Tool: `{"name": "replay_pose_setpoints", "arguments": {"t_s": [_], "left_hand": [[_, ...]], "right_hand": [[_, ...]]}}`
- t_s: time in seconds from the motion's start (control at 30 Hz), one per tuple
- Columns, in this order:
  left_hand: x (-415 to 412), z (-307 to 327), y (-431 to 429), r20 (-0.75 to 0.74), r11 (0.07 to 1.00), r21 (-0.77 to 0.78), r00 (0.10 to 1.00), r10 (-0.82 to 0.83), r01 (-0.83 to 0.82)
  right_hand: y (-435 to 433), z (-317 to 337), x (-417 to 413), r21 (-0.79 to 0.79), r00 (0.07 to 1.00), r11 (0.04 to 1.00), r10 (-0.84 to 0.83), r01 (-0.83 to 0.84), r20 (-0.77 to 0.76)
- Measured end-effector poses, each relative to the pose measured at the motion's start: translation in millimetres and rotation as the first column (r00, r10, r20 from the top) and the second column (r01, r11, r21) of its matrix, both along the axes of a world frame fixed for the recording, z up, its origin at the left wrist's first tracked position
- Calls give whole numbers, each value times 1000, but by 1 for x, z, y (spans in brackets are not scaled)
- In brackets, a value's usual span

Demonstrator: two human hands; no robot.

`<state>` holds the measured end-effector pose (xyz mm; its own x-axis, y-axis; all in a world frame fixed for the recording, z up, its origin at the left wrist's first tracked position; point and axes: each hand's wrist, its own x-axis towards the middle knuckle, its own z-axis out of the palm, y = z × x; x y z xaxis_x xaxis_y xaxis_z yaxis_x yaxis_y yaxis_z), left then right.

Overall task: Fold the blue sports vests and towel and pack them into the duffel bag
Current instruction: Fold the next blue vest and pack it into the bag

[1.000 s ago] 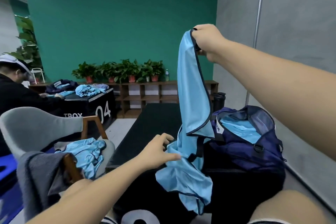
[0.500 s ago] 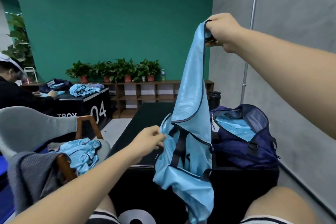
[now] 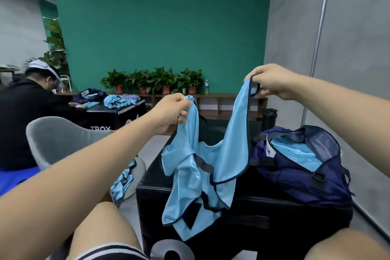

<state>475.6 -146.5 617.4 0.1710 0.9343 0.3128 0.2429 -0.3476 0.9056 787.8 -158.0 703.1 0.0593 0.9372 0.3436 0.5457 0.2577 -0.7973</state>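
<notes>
A green wall (image 3: 160, 27) closes the back of the room, and a grey wall (image 3: 348, 48) runs along the right side. A low wooden shelf (image 3: 221, 103) at the foot of the green wall carries a row of potted plants (image 3: 156, 80). At the left, another person (image 3: 31, 116) in black sits at a black box (image 3: 118, 116) with blue cloth (image 3: 118, 100) piled on top.

In the head view, a black box serves as the surface (image 3: 154, 175) in front of the wearer's knees. The left hand (image 3: 168, 112) pinches one shoulder strap of a light blue vest (image 3: 232, 150) with dark trim. The right hand (image 3: 272, 82) grips the other strap, a little higher. The vest hangs spread between them above the middle of the surface, its crumpled lower part draping over the near edge.

A navy duffel bag (image 3: 299, 177) lies open along the right edge of the surface, just beside the vest, with light blue fabric (image 3: 295, 152) already inside. A black tumbler (image 3: 269, 118) stands behind the bag towards the far edge. Left of the surface, a grey chair (image 3: 59, 137) holds another blue vest (image 3: 123, 181) bunched on its seat.
</notes>
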Motion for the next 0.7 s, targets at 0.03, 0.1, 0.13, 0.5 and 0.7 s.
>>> {"name": "replay_pose_setpoints", "arguments": {"t_s": [0.03, 0.1, 0.13, 0.5, 0.7], "left_hand": [[3, 7, 1, 2, 1000, 10, 1000, 8, -8], [9, 21, 3, 16, 1000, 20, 1000, 19, -20], [12, 27, 3, 30, 1000, 23, 999, 19, -20], [48, 54, -1, 160, 997, 79, 987, -7, -5], [58, 43, 0, 235, 996, 83, 971, -53, 34]], "right_hand": [[-1, -6, -7, -13, 998, 1000, 19, -18, 62], [-5, -19, -21, 1, 971, 999, 48, -50, 234], [-9, -26, -30, 29, 947, 997, 66, -79, 314], [-34, -124, -105, -103, 881, 987, 157, -123, 446], [-12, -141, -117, -63, 983, 991, 129, -122, 130]]}}
